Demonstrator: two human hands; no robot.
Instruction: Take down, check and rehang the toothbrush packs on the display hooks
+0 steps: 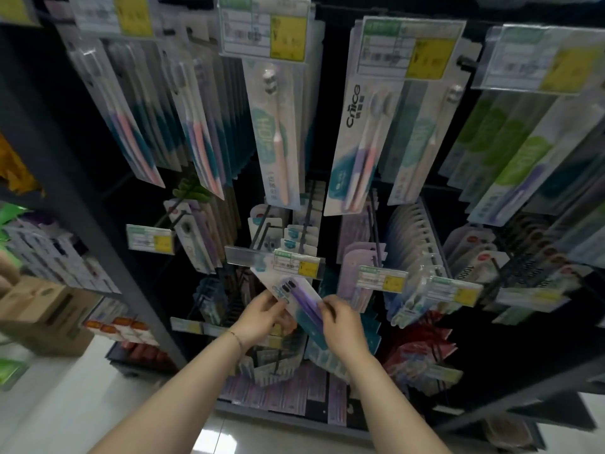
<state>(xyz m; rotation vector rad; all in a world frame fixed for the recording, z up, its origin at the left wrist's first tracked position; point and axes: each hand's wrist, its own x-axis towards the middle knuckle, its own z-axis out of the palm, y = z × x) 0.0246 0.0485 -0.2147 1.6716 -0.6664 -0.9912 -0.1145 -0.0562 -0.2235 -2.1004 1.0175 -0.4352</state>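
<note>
A toothbrush pack (301, 298) with purple brushes on a white and teal card sits tilted between both hands, below a hook's price tag (296, 262). My left hand (265, 317) grips the pack's left edge with curled fingers. Holding the pack's right side, my right hand (340, 317) has its fingers curled over the card. The pack's upper end lies just under the tag; whether it hangs on the hook (260, 224) is hidden. More packs hang above, among them a pink-brush pack (278, 132) and a Cnice pack (357, 139).
Rows of hanging packs fill the dark display panel, with clear price-tag holders (381, 276) sticking out toward me. A shelf with boxes (42, 309) stands at the left. Red packs (419, 352) hang low right. Pale floor tiles (82, 404) lie below.
</note>
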